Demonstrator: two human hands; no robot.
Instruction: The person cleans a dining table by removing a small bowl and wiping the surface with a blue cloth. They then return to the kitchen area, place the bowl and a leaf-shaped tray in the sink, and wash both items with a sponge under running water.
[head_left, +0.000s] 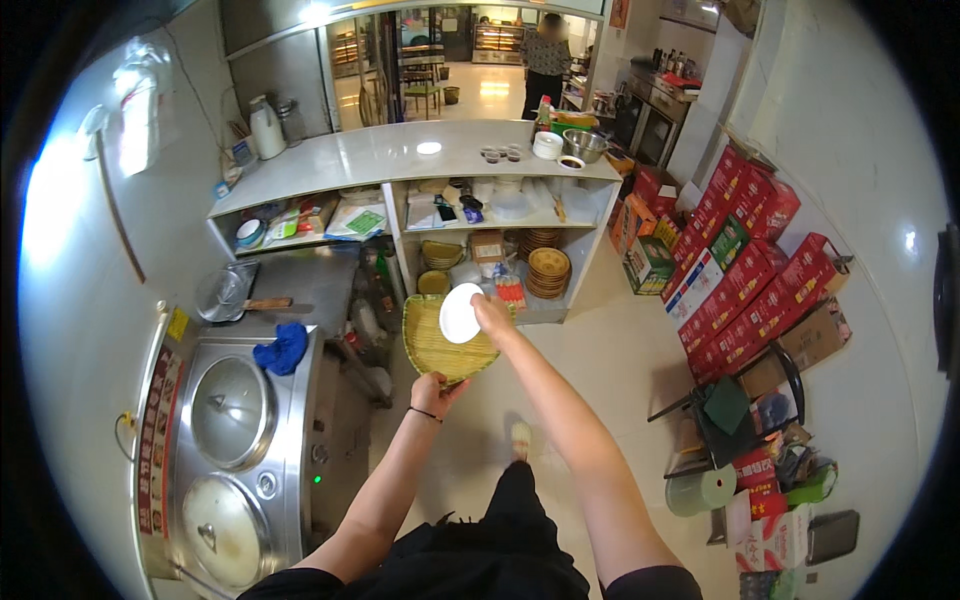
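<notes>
My left hand grips the near rim of a shallow yellow-green tray that looks woven, its fingers wrapped under the edge. Over the tray, my right hand pinches the right edge of a small round white dish. The dish hides part of the tray; I cannot tell whether the two touch. Beyond them, on the lower shelf, are a stack of brown round plates and some yellowish bowls.
A white counter with shelves stands ahead. Two lidded steel cookers fill the left side, with a blue cloth on them. Red cartons and a black chair line the right. Someone stands beyond the counter.
</notes>
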